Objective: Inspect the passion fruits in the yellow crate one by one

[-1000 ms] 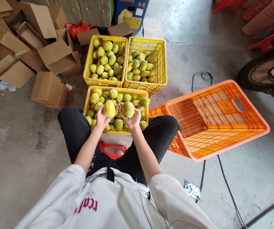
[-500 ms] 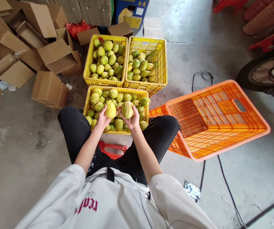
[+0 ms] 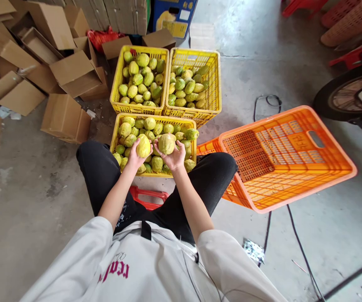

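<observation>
My left hand (image 3: 134,157) is closed round a yellow-green fruit (image 3: 143,146), held up above the near yellow crate (image 3: 115,132). My right hand (image 3: 174,158) cups a second yellow-green fruit (image 3: 166,143) beside it, fingers curled under it. Both hands hover over this crate, which is full of the same green and yellow fruit. I sit with my knees either side of the crate.
Two more yellow crates (image 3: 165,52) of fruit stand behind the near one. An empty orange crate (image 3: 289,157) lies tilted at my right. Cardboard boxes (image 3: 66,117) are piled at the left. A red stool edge (image 3: 148,197) shows between my legs. Cables (image 3: 267,235) run over the floor; a wheel (image 3: 351,94) is at right.
Both fruits have been turned in my hands; the right fruit sits lower in the palm now. The hands stay in the same place over the crate.
</observation>
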The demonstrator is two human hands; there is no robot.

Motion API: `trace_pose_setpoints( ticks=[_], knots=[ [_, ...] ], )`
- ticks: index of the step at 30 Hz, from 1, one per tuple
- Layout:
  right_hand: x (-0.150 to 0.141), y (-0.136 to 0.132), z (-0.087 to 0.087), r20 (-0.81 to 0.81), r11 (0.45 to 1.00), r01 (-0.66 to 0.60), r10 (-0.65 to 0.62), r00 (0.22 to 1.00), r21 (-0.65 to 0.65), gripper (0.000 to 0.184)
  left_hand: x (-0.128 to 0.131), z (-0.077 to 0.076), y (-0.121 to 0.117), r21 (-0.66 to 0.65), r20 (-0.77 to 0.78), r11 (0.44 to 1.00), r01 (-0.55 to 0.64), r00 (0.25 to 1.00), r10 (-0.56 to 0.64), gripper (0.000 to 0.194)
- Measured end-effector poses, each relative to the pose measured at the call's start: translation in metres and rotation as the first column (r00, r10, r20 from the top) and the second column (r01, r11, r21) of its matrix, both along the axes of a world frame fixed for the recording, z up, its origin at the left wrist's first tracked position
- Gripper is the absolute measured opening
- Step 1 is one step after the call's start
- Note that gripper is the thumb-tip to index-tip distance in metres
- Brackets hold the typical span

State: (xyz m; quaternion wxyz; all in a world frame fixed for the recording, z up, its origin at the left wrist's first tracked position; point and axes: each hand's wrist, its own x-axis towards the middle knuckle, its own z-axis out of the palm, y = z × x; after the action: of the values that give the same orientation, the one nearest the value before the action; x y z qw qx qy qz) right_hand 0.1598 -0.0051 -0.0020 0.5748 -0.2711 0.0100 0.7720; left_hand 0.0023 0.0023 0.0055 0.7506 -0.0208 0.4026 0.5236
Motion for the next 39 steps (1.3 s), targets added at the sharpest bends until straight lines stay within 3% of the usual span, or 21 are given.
trace_pose_setpoints(
  ticks=[5, 15, 23, 30, 34, 39],
  knots=[
    [-0.001, 0.001, 0.000, -0.001, 1.000, 0.000, 0.000, 1.000, 0.003, 0.036, -0.001, -0.002, -0.001, -0.005, 0.010, 1.000, -0.005, 1.000, 0.005, 0.025],
    [-0.001, 0.002, -0.002, 0.055, 0.998, -0.002, 0.006, 0.998, -0.061, 0.024, -0.002, -0.002, -0.004, 0.049, 0.005, 0.992, 0.114, 0.993, -0.114, 0.031],
    [-0.003, 0.003, -0.007, 0.097, 0.996, -0.042, 0.049, 0.994, -0.079, 0.020, -0.003, -0.009, -0.002, 0.010, -0.027, 0.995, 0.097, 0.995, -0.097, 0.038],
    [-0.005, 0.005, -0.005, 0.115, 0.995, 0.030, -0.018, 0.993, -0.099, 0.014, -0.002, -0.017, -0.004, 0.054, -0.108, 0.993, 0.103, 0.989, -0.097, 0.030],
    [-0.004, 0.005, -0.004, 0.095, 0.995, 0.031, -0.022, 0.995, -0.096, 0.013, 0.000, -0.013, -0.003, 0.029, -0.108, 0.996, 0.086, 0.991, -0.082, 0.028],
    [-0.002, 0.003, -0.003, 0.035, 0.997, -0.009, 0.011, 0.999, -0.078, 0.025, 0.002, 0.001, -0.001, -0.012, 0.003, 1.000, 0.015, 1.000, -0.015, 0.035]
  ],
)
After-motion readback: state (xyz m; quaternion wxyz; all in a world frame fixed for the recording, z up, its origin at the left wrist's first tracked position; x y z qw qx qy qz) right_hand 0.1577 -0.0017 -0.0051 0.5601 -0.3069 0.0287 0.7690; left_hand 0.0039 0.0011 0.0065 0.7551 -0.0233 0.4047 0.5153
